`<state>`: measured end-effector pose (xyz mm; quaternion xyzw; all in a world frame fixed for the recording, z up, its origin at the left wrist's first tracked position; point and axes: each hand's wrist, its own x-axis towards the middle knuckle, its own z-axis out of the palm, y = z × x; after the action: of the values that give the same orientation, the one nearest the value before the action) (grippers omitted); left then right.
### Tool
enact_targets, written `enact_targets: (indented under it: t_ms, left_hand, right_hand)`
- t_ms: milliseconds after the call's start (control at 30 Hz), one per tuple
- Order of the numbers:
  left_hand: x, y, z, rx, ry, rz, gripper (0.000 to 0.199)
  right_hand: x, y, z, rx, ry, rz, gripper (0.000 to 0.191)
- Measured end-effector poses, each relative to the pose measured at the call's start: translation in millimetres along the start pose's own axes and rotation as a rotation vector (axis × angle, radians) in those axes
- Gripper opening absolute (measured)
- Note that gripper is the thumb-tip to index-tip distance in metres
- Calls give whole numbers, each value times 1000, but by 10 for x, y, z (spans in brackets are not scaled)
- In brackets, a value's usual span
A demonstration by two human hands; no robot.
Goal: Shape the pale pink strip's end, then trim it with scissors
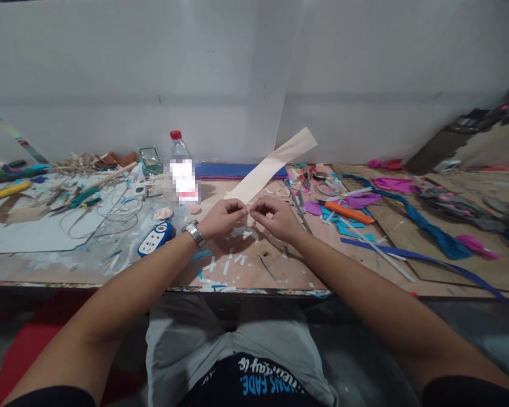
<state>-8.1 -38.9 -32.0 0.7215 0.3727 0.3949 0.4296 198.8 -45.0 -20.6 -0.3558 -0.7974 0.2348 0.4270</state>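
My left hand (225, 217), with a metal watch on the wrist, meets my right hand (275, 217) just above the table. Both are closed, thumbs and fingertips pinching a small pale pink piece (248, 211) that looks like crepe paper. Most of it is hidden by the fingers. Right behind the hands lies a long cream paper strip (275, 161), slanting up to the right; its near end reaches the fingers. To the left sit two crumpled pale pink bits, a larger one (163, 213) and a smaller one (195, 210).
A red-capped bottle (182, 169) stands behind my left hand, near a blue-and-white power strip (155, 238). On the right are an orange cutter knife (348, 212), coloured scraps and a blue strip (428, 257). Pliers (78, 204) and sticks lie left. Paper snippets litter the front edge.
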Motion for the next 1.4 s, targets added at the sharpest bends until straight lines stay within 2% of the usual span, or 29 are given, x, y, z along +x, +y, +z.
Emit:
enact_targets:
  t_ms: [300, 600, 733, 1033, 1200, 1400]
  left_hand:
    - [-1, 44, 22, -100, 47, -35, 27]
    - [6, 36, 2, -66, 65, -52, 33]
    - [7, 54, 5, -89, 69, -52, 31]
    - [12, 38, 13, -176, 60, -74, 33]
    - [-3, 40, 12, -176, 5, -64, 35]
    - [-18, 88, 11, -130, -21, -51, 36]
  right_hand:
    - [4, -40, -22, -73, 23, -96, 13]
    - [3, -11, -16, -76, 80, -62, 13]
    - [9, -22, -23, -74, 49, -122, 12]
    - [1, -1, -11, -52, 14, -112, 16]
    - [-1, -20, -15, -48, 20, -21, 19]
    - [-3, 11, 3, 143, 18, 83, 32]
